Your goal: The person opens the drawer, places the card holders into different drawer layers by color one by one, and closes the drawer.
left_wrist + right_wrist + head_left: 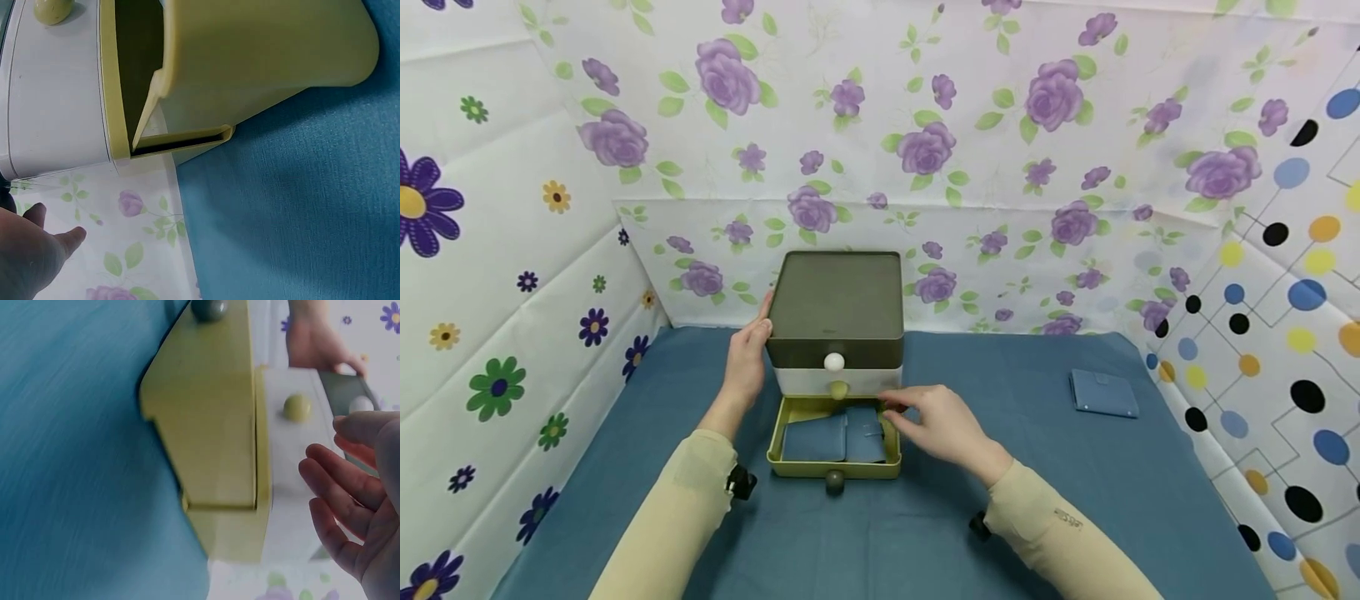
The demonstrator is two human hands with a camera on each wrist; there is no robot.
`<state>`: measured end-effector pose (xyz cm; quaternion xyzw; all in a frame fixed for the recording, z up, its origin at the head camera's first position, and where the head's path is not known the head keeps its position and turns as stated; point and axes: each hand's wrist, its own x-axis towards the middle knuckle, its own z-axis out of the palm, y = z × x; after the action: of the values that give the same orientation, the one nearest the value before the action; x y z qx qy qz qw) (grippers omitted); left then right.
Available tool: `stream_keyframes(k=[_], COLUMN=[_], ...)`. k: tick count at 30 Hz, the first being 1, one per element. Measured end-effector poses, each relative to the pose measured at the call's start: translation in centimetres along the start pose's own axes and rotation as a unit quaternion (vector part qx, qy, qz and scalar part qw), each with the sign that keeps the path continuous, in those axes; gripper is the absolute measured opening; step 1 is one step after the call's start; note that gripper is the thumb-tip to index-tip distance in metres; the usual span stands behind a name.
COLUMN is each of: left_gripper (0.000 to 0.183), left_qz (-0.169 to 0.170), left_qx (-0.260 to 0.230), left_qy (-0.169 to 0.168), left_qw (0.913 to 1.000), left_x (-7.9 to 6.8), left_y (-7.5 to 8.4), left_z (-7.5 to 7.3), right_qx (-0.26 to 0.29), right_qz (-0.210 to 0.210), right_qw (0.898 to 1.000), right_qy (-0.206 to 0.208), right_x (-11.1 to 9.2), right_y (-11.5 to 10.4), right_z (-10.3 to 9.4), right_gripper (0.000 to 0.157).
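A small drawer cabinet [837,308] with a dark olive top stands at the back of the blue table. Its yellow-green bottom drawer [790,467] is pulled out, and two blue wallets [831,437] lie inside. My left hand [748,354] rests flat against the cabinet's left side, fingers straight. My right hand [925,417] hovers at the drawer's right rim with relaxed fingers, holding nothing. The tips are at or just over the right wallet. The right wrist view shows the hand [350,506] empty beside the drawer [206,425]. My left palm [31,250] shows in the left wrist view below the drawer [262,56].
Another blue wallet [1103,393] lies on the blue tablecloth [1000,517] at the right. Flowered sheets wall in the back and left, and a dotted sheet [1285,333] closes the right. The white upper drawers, with a white knob [834,362], are pushed in.
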<state>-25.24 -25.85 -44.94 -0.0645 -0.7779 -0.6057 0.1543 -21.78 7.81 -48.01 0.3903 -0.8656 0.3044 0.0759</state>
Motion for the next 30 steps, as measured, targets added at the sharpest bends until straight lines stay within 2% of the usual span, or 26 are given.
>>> stream_keyframes(k=[2, 6, 15, 17, 22, 24, 30], left_gripper=[0.052, 0.051, 0.054, 0.053, 0.054, 0.056, 0.054], left_qz=[0.001, 0.006, 0.009, 0.002, 0.007, 0.013, 0.002], left_qx=[0.000, -0.002, -0.010, -0.012, -0.003, 0.000, -0.005], left_qy=[0.004, 0.008, 0.008, 0.002, 0.005, 0.009, 0.004], left_qw=[1.0000, 0.9999, 0.9999, 0.9999, 1.0000, 0.9999, 1.0000], left_x=[0.2, 0.3, 0.3, 0.1, 0.0, 0.3, 0.3], left_y=[-0.9, -1.3, -1.1, -0.2, -0.3, -1.2, -0.9], left_z=[0.0, 0.0, 0.1, 0.1, 0.2, 0.2, 0.0], right_qx=[0.003, 0.006, -0.006, -0.002, -0.007, -0.013, -0.035], right_qz=[0.014, 0.037, 0.108, 0.116, 0.131, 0.138, 0.177], right_qw=[1.000, 0.999, 0.994, 0.993, 0.991, 0.990, 0.983], right_qy=[-0.004, -0.007, -0.018, -0.021, -0.029, -0.029, -0.031], right_x=[-0.6, -1.8, -4.2, -4.7, -6.1, -6.7, -8.5], right_y=[0.8, 2.4, 5.8, 6.4, 8.4, 9.4, 12.1], right_z=[-0.6, -1.8, -3.9, -4.3, -4.9, -5.1, -6.1], right_gripper=[0.031, 0.032, 0.032, 0.032, 0.034, 0.035, 0.035])
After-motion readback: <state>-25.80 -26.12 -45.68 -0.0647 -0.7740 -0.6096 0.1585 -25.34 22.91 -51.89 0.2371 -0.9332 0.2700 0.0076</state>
